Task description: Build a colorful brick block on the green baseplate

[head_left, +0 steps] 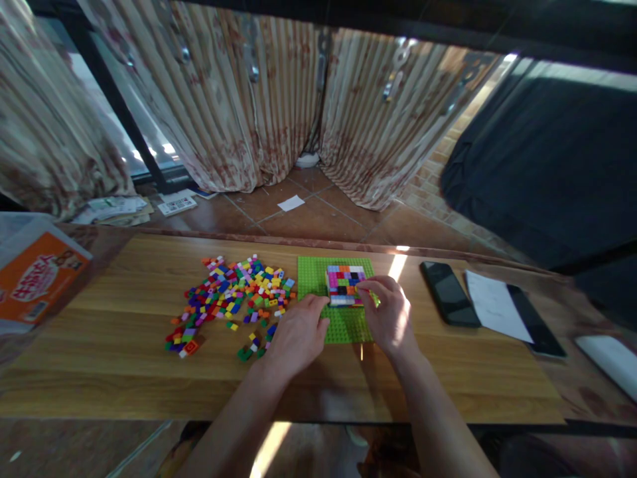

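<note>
A green studded baseplate (341, 329) lies on the wooden table. On it stands a low rectangular build of toy bricks (343, 284) in many colours, with a white row along its near side. My left hand (300, 330) rests over the plate's left part, thumb and fingers apart, fingertips by the build's near left corner. At the build's right side is my right hand (391, 312), its thumb and index finger pinched together on the top bricks. Whatever may be between those fingertips is too small to make out. A loose pile of small bricks (233, 289) spreads left of the plate.
A black phone (450, 294) lies to the right, beside a white paper (497, 304) that partly covers a dark flat device (537, 325). A clear box with an orange label (40, 272) stands at the far left. Curtains (279, 99) hang beyond the table.
</note>
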Tool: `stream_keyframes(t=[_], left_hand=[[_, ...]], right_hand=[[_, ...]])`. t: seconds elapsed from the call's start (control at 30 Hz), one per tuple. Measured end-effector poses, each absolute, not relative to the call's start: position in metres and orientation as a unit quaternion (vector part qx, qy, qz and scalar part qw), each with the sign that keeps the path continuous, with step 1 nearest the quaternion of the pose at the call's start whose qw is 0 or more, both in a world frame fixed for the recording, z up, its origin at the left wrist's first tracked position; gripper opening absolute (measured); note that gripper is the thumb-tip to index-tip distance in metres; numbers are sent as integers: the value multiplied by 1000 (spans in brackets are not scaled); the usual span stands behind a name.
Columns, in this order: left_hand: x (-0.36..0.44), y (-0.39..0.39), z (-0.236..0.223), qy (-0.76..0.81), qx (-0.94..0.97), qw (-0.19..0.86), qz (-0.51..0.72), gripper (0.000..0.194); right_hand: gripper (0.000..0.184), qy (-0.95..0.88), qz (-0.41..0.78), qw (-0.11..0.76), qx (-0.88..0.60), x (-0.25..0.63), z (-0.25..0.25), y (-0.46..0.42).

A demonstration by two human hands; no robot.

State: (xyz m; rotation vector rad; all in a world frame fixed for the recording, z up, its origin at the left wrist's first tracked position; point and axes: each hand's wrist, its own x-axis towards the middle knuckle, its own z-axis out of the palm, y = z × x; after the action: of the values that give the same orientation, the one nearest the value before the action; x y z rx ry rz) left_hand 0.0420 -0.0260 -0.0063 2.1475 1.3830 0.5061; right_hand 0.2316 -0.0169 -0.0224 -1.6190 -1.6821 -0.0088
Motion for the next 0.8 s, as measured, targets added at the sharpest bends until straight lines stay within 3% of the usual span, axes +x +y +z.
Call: stream_keyframes(t=[0.4,0.8], left_hand=[[43,-26,-7,524,790,264,178,39],[43,-26,-3,517,792,270,183,37]], right_hand=[[5,-655,50,426,-622,232,-19,-22],[12,-650,53,422,-630,234,-23,-16]])
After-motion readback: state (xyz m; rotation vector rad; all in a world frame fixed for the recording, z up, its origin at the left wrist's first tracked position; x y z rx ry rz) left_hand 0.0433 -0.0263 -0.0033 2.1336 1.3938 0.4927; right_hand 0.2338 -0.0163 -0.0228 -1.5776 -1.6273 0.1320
